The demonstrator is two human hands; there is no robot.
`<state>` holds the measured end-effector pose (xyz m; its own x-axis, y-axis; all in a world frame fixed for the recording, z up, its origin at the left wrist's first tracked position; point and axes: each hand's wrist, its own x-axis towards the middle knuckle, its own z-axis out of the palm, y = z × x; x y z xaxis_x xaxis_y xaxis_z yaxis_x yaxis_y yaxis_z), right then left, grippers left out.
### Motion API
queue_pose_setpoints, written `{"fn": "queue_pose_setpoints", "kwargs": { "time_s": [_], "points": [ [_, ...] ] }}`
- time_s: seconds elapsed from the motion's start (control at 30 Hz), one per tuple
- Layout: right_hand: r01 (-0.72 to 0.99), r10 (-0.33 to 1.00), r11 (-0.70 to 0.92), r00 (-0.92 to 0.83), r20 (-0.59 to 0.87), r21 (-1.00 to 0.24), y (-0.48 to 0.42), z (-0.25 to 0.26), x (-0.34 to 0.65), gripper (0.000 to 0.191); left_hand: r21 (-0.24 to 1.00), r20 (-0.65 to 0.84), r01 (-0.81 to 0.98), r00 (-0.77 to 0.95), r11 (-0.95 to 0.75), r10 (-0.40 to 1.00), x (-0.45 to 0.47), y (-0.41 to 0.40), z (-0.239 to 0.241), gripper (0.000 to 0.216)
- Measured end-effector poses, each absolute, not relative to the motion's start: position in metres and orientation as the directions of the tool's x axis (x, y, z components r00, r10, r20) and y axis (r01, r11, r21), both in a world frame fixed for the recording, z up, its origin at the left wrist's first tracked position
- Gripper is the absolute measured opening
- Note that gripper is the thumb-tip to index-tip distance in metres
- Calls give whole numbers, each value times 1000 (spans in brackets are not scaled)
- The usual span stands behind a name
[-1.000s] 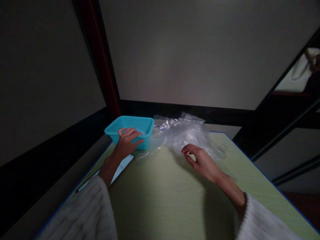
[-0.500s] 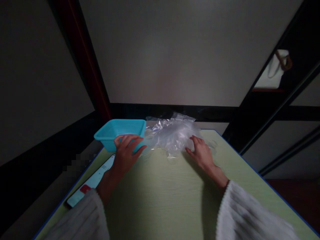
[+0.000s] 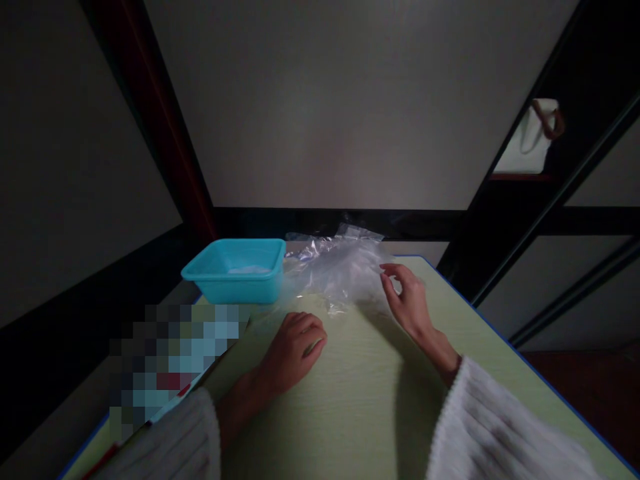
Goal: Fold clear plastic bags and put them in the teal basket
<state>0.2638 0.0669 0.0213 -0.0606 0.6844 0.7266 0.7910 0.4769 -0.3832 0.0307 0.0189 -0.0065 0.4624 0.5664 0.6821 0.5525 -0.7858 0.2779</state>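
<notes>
My left hand (image 3: 295, 350) is over the middle of the table, fingers curled together and thumb close to the index finger. Nothing shows in the gap beside its thumb. At the right edge of the crumpled clear plastic bags (image 3: 340, 267), my right hand (image 3: 413, 303) has its thumb and index fingertips nearly together. Whether anything is pinched between them cannot be made out. A turquoise plastic basin (image 3: 243, 288) stands to the left of the bags, with something whitish (image 3: 249, 270) lying inside.
The pale green table (image 3: 350, 393) has a blue edge and stands against a grey panelled wall (image 3: 320, 120). A phone, mostly pixelated (image 3: 193, 357), lies at its left side. A white bag with a brown handle (image 3: 527, 143) sits on a shelf at right.
My left hand has moved from the front of the basin rightward and nearer to me, its fingers curling in. My right thumb and index finger have come closer together. The view has shifted slightly.
</notes>
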Motion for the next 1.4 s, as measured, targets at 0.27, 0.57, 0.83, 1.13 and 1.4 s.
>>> {"fn": "queue_pose_setpoints", "kwargs": {
  "time_s": [0.27,0.57,0.83,1.13,1.4],
  "points": [
    [719,684,645,-391,616,-259,24,24,250,15,562,580,488,343,-668,739,34,23,-18,16],
    [681,740,654,-486,466,-329,18,18,247,16,602,512,502,355,-621,783,34,26,-32,31],
    [295,606,661,-752,260,-689,4,28,238,15,643,455,513,341,-568,823,33,22,-37,60],
    [73,520,277,-850,86,-958,13,31,257,14,995,104,-11,90,-103,991,34,24,-22,54],
    [452,576,782,-788,220,-428,2,24,237,45,911,-194,-301,289,281,937,33,27,-16,20]
  ]
}}
